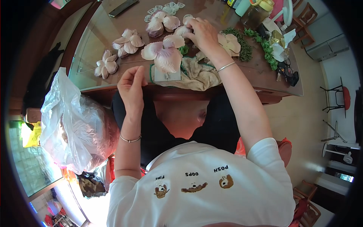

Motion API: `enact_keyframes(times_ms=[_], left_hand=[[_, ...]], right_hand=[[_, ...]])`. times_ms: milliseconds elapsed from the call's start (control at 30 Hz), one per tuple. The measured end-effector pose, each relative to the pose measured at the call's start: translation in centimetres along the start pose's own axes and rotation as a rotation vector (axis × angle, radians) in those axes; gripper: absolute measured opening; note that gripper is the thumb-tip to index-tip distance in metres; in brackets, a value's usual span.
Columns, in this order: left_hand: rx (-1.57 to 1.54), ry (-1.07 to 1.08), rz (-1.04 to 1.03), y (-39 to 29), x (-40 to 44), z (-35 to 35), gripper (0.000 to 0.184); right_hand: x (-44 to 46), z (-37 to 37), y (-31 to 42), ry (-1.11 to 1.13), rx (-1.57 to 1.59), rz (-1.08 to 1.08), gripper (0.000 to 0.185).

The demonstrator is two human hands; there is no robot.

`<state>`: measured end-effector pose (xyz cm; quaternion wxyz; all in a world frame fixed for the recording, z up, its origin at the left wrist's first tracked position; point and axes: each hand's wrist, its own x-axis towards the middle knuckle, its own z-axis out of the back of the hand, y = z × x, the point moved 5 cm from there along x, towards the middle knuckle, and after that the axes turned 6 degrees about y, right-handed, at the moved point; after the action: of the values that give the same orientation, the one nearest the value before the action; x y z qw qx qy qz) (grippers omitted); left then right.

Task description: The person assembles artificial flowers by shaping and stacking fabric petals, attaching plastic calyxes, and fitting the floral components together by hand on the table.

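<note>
My right hand (204,36) reaches to the back of the table, its thumb and fingers closed round the edge of a pale artificial flower petal (183,31) in a pile. My left hand (132,85) hovers by the table's front edge, fingers pressed together; whatever they may hold is too small to make out. Between the hands, a large pink-white artificial flower (163,55) sits above a small white block (166,74). Beside the block lies a crumpled beige cloth (202,75). Further stacks of petals (160,23) lie behind, and two more flower-shaped stacks (128,42) (106,64) are at the left.
Green stems (242,43) and leafy strands (266,51) lie on the right of the table, near a cream petal stack (229,43). A jar with a yellow lid (259,13) stands behind. Glasses and keys (288,72) rest at the right corner. A big plastic bag (79,128) stands at my left.
</note>
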<state>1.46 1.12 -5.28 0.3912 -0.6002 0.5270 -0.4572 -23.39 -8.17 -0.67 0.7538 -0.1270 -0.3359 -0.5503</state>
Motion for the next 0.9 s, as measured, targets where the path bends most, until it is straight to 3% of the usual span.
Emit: enact_keyframes(times_ms=[233, 300, 467, 633, 900], left_hand=[[0.248, 0.107, -0.073, -0.8, 6.6, 0.2, 0.014], [0.297, 0.325, -0.069, -0.7, 8.9, -1.5, 0.016], [0.303, 0.591, 0.068, 1.7, 12.8, -4.9, 0.02], [0.193, 0.623, 0.287, 3.7, 14.5, -7.3, 0.02], [0.178, 0.677, 0.327, 5.1, 15.2, -8.4, 0.018]], right_hand=[[0.1, -0.9, -1.5, 0.106, 0.211, -0.078, 0.01], [0.1, -1.2, -1.8, 0.108, 0.212, -0.085, 0.012], [0.3, -1.5, -2.1, 0.08, 0.207, -0.09, 0.011], [0.3, -1.7, -2.4, 0.125, 0.193, -0.133, 0.007], [0.2, -0.9, -1.8, 0.257, 0.314, -0.154, 0.008]])
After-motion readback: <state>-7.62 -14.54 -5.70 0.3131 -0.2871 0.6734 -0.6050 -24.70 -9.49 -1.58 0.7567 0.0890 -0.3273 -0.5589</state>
